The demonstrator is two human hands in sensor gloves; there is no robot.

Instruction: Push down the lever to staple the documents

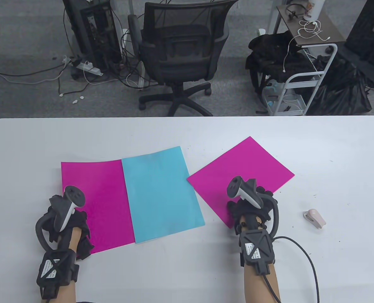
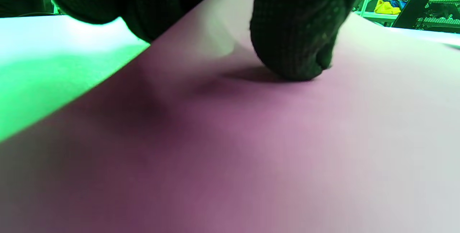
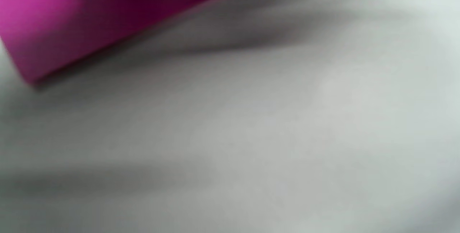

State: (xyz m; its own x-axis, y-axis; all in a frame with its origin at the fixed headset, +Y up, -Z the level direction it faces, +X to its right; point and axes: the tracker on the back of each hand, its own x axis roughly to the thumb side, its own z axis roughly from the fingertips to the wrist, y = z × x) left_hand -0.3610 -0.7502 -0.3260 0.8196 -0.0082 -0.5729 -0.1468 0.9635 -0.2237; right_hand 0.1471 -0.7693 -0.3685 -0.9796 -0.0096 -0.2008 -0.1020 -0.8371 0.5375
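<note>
Left hand [image 1: 67, 221] pressing fingertips [image 2: 294, 56] flat on left pink sheet [image 1: 95, 202]; right hand [image 1: 251, 206] resting on right pink sheet [image 1: 247, 167], grip unclear tbh. Stapler [image 1: 314, 218] untouched nearby.

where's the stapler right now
In the table view the stapler lies on the bare white table at the right, just right of the right hand and apart from the nearest pink sheet.

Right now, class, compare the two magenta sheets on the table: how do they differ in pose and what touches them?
The left magenta sheet lies roughly square to the table edge, partly under the blue sheet, with the left hand resting on it. The right magenta sheet is turned like a diamond, lies apart, and has the right hand on its near corner. Both lie flat.
</note>
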